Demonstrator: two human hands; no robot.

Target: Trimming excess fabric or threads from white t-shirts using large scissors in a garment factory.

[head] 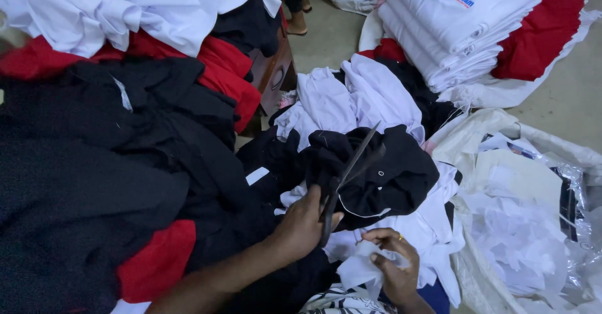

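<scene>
My left hand (pixel 305 224) grips the handles of long dark scissors (pixel 348 171). Their blades point up and to the right over a crumpled black garment (pixel 382 176). Just below and to the right, my right hand (pixel 394 265) pinches a piece of white cloth (pixel 359 269), fingers curled toward the left. Both hands hover over a mixed heap of white and black garments (pixel 351 101) in front of me. The scissor blades are slightly apart, with nothing visibly between them.
A large pile of black and red clothing (pixel 113 163) fills the left. White garments (pixel 125 7) lie at the top left. Folded white fabric on red cloth (pixel 458 26) sits at the top right. A clear plastic sack of white scraps (pixel 533 226) stands on the right. Someone's foot (pixel 296 22) shows at the top.
</scene>
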